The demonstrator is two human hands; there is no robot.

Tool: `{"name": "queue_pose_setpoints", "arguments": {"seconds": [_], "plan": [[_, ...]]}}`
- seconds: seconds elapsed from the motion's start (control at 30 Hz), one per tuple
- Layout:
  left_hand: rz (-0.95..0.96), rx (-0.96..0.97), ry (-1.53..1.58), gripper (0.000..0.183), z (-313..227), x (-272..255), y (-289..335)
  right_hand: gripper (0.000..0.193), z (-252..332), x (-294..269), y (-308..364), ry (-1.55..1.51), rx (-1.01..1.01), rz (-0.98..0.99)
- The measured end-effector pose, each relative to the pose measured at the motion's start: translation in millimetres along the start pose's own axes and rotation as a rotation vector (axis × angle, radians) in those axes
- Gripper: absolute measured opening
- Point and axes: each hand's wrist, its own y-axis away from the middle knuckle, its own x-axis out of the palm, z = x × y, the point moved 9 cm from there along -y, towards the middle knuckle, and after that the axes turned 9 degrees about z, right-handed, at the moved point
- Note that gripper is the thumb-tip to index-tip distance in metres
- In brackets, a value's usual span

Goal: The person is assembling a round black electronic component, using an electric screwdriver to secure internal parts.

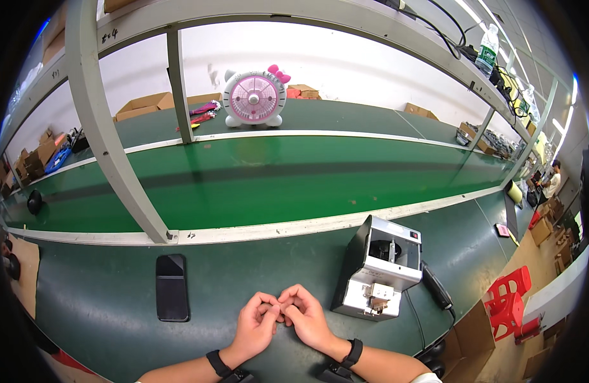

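Both my hands meet over the dark green worktop (224,281), fingers curled and fingertips nearly touching. My left hand (257,322) is closed, thumb against the fingers. Beside it, my right hand (305,319) is closed in the same way. Whatever they may pinch between the fingertips is hidden or too small to name. Just right of my right hand stands a small silver and black bench machine (384,268) with a red switch and a metal fixture on its front. A black smartphone (172,287) lies to the left of my left hand.
A pale metal frame (109,140) rises along the green conveyor belt (256,185). Beyond it stands a pink and white fan (253,99). A black handheld tool (437,287) with a cord lies right of the machine. Red stools (508,306) and a cardboard box (467,338) are at the right.
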Motion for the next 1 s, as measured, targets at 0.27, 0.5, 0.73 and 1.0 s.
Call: {"name": "queue_pose_setpoints", "arguments": {"seconds": [0.27,0.5,0.73,1.0], "plan": [[-0.014,-0.008,0.012,0.003,1.6,-1.5,0.3,0.008,0.5,2.2,1.6,0.035,-0.026,0.011],[0.011,-0.004,0.007,0.006,-1.5,0.2,-0.6,0.008,2.4,2.5,0.6,0.018,-0.026,0.036],[0.016,0.008,0.007,0.006,1.7,-2.6,-0.6,0.009,-1.7,1.7,1.6,0.042,0.0,0.053],[0.007,0.017,0.09,0.008,0.2,-2.5,-1.9,0.01,0.6,4.9,0.8,0.016,0.015,0.062]]}}
